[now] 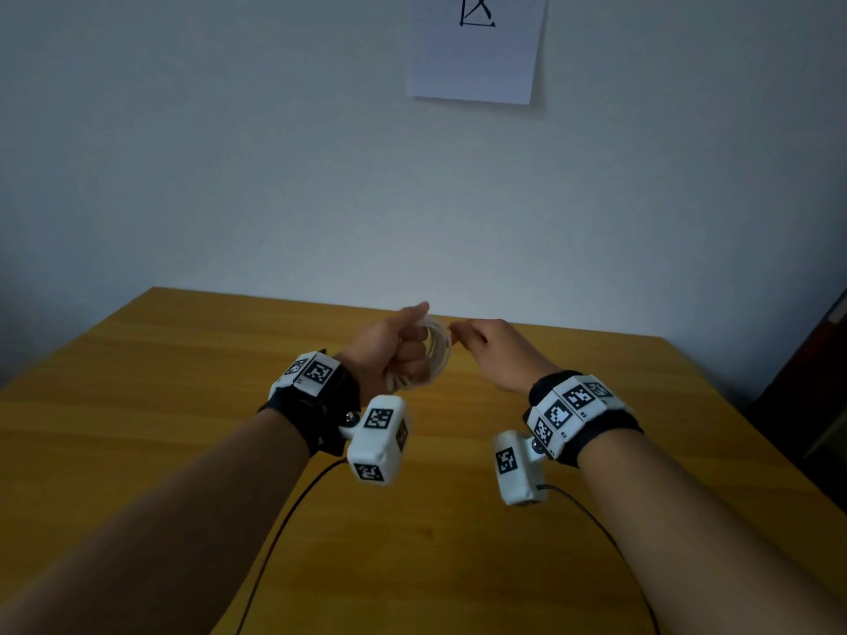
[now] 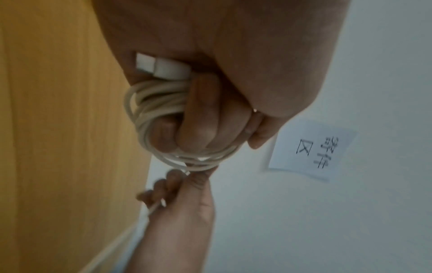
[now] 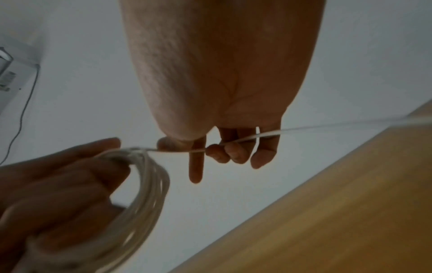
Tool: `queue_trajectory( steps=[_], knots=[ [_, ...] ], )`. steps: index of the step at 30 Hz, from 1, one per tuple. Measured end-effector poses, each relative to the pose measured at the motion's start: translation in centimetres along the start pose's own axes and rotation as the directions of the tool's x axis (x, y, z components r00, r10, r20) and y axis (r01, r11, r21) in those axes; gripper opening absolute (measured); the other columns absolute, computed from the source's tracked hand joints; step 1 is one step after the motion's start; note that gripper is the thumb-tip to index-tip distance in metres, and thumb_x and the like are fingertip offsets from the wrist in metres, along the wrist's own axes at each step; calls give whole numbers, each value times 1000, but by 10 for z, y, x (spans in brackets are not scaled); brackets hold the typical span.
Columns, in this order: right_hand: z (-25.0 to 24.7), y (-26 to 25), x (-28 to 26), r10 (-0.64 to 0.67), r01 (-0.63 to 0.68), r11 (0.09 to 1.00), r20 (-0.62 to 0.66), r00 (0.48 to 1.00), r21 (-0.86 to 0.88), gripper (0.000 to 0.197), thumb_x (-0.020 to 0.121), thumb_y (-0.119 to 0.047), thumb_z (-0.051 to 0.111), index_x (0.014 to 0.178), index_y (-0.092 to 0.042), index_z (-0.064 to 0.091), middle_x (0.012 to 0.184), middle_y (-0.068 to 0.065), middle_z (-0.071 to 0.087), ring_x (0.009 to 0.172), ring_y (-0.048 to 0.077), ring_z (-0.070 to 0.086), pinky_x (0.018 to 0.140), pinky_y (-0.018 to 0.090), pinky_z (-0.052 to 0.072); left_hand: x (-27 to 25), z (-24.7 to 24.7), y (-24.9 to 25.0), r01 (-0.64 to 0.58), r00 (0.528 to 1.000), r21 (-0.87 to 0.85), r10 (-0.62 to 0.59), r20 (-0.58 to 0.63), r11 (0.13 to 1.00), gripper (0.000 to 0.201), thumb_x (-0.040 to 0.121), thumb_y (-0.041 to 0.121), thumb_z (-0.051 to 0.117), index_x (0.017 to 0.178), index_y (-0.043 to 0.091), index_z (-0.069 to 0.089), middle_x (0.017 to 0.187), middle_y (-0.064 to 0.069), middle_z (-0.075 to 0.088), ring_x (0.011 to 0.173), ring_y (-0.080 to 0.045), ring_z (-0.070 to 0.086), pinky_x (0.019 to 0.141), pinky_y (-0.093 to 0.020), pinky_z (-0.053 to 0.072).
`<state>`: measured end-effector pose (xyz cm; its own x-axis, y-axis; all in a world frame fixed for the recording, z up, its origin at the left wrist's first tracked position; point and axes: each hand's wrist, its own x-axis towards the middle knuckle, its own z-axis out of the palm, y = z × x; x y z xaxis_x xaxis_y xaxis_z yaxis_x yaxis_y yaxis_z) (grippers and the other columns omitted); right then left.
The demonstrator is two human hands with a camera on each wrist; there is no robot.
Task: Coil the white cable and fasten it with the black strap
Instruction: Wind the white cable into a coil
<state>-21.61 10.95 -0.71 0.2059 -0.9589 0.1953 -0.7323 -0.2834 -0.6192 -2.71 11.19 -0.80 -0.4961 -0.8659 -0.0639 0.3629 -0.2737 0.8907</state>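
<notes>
The left hand [image 1: 398, 348] is clamped around the coiled white cable [image 1: 437, 355], held above the wooden counter [image 1: 183, 405]. The plug [image 2: 163, 67] sits inside the fist. The right hand [image 1: 492, 348], just beside, pinches the loose strand [image 3: 304, 128], fingers curled on it.

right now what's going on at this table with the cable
A person is winding a thin white cable into a coil above the yellow wooden table. The left hand grips the stacked loops, with a white plug held against the palm. The right hand pinches the loose strand and feeds it toward the coil. A length is not yet wound, and no black strap is in view.
</notes>
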Motion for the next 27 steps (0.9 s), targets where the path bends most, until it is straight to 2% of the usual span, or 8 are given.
queue_trajectory(
  steps=[7,10,14,16,18,20,24,27],
  knots=[
    [27,-5,1,48,-56,995,100,994,81,25,111,-24,38,118,-18,61,71,-3,53,56,14,44,58,32,39,7,13,6,-155,986,-332,168,10,930,42,102,40,34,66,19,35,49,3,43,50,-19,52,65,-31,34],
    [34,-10,-5,17,-20,1000,239,971,11,32,109,-19,41,139,-16,52,85,1,59,61,8,49,61,28,44,7,15,11,-266,964,-210,265,-34,941,42,105,35,27,70,16,42,86,-9,76,95,-27,71,95,-37,42],
    [43,-18,-9,87,-88,996,358,930,-14,46,107,-17,45,153,-18,43,85,1,64,64,14,55,58,26,47,9,8,10,-309,940,227,332,-72,924,63,106,36,22,76,16,75,120,-12,70,119,-11,60,107,-25,30],
    [44,-21,-11,104,-98,995,406,908,-37,46,105,-15,47,151,-21,47,82,1,66,68,22,57,58,30,49,13,0,8,-306,904,492,410,-117,815,61,104,41,24,92,11,76,116,-14,70,94,-3,62,89,-6,36],
    [41,-23,-13,105,-89,994,435,894,-56,42,105,-15,48,146,-22,52,83,1,67,69,23,56,63,33,49,17,-9,3,-278,870,671,476,-128,688,56,98,54,30,98,25,78,86,-4,48,81,-17,53,75,-16,42],
    [34,-28,-15,101,-71,994,437,894,-85,37,107,-17,47,142,-21,56,85,0,67,67,18,56,66,33,50,18,-18,-4,-218,857,816,506,-102,535,51,101,45,34,97,15,75,82,-14,59,73,-22,53,73,-28,36],
    [20,-36,-19,51,-4,992,364,930,-128,31,109,-20,47,133,-18,67,89,-1,69,68,6,57,58,23,46,6,-23,-12,-68,915,950,399,-63,306,35,103,29,35,71,14,39,83,-10,59,81,-28,57,70,-33,37],
    [11,-39,-21,-36,67,992,280,959,-103,25,107,-25,53,115,-19,76,93,3,75,68,12,62,60,32,52,2,-30,-14,-14,960,992,278,-21,125,49,99,44,28,80,6,53,68,-3,59,70,-22,60,71,-36,43]
  ],
)
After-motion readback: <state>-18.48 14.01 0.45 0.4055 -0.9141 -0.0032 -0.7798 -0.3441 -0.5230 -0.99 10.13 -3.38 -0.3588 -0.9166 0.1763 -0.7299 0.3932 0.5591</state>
